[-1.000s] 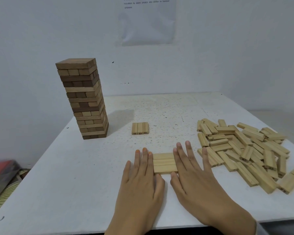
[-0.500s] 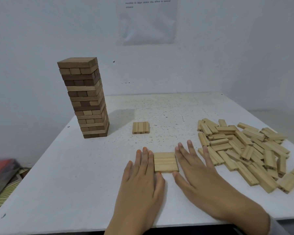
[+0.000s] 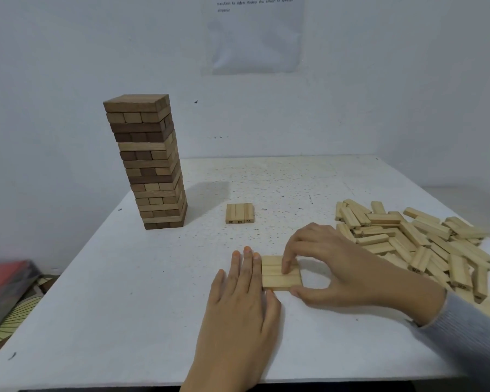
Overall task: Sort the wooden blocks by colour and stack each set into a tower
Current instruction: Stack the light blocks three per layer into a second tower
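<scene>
Block pile (image 3: 425,244) is clipped at right; three-block row (image 3: 277,280) is pinched by right hand (image 3: 345,267), braced by flat left hand (image 3: 238,306).

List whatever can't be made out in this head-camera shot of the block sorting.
All head view.
Wall sheet: cut off by the top edge; print too small to read.
Pale block pile: runs off the right edge, partly behind the right hand, so no count.
Near row of three blocks: part of its top lies under that hand's fingers.
Red thing: blurred, cut by the left edge.
Brown tower: back faces turned away.
</scene>
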Available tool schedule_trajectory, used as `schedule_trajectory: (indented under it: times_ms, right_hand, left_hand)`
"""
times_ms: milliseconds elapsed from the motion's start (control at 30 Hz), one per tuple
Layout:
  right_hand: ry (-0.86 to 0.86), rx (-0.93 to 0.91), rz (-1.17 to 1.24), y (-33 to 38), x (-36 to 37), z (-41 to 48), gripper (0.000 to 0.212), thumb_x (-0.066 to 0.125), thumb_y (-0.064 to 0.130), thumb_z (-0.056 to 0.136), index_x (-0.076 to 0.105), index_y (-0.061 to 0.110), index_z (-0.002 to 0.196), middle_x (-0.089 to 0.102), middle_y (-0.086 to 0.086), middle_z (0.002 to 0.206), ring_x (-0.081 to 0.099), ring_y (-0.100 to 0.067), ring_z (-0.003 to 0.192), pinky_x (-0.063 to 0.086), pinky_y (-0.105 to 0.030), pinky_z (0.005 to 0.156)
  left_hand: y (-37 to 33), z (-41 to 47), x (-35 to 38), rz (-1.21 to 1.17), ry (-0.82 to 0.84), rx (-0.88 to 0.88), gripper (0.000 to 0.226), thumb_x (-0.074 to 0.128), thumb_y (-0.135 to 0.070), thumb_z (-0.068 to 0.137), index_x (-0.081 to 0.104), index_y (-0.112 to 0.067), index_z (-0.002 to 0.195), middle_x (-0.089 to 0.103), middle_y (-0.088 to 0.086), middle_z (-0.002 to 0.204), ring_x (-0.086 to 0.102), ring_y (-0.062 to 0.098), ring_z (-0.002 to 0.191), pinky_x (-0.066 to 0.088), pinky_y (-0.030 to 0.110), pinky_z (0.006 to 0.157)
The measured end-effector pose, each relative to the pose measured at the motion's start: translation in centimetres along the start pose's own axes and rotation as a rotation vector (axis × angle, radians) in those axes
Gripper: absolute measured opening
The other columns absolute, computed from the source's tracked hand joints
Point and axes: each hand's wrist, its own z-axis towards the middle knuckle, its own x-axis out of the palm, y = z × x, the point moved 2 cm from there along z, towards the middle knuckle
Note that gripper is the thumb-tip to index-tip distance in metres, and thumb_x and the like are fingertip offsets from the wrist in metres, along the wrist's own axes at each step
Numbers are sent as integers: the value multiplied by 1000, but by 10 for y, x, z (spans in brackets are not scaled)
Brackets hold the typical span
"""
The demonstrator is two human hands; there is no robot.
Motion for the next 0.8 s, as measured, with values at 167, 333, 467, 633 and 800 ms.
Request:
schedule_trajectory:
  times_ms: [167, 333, 467, 633, 800]
  right_hand:
    - [-28, 45, 84, 0, 3, 3, 21, 66, 46, 71, 61, 37, 90, 57, 17, 92, 48, -7, 100, 38, -29, 91]
    - [-68, 77, 145, -1, 7, 3, 23, 70, 39, 66, 61, 35, 86, 59, 16, 89, 49, -10, 99, 39, -23, 88]
    - [-99, 87, 161, 1, 12, 4, 26, 69, 35, 62, 57, 34, 85, 56, 13, 86, 47, -11, 96, 40, -21, 82]
    - [-105, 114, 221, 2, 4, 10, 36, 72, 30, 60, 53, 34, 90, 52, 23, 92, 48, -10, 99, 38, -15, 78]
    - [-144, 97, 240, 0, -12, 35, 36, 70, 39, 57, 54, 36, 89, 55, 21, 95, 48, -9, 96, 36, -12, 78]
  left_hand:
    - [1, 0, 1, 20, -34, 3, 53, 35, -35, 86, 64, -11, 124, 58, 2, 133, 55, 15, 123, 30, 33, 94]
    - [0, -1, 2, -6, 3, 6, 53, 35, -33, 86, 64, -10, 123, 59, 4, 133, 56, 17, 122, 30, 33, 94]
    - [0, -3, -2, -93, 176, -23, 56, 33, -35, 86, 63, -11, 126, 56, 2, 135, 54, 16, 125, 29, 32, 95]
    - [3, 5, -17, -353, 199, -40, 80, -15, -55, 74, -10, -31, 150, -21, -20, 155, -24, -10, 137, -15, 16, 109]
    - [17, 22, -44, -812, 313, -132, 51, 21, -40, 102, 0, -41, 149, -7, -32, 150, -7, -18, 133, -2, 15, 113]
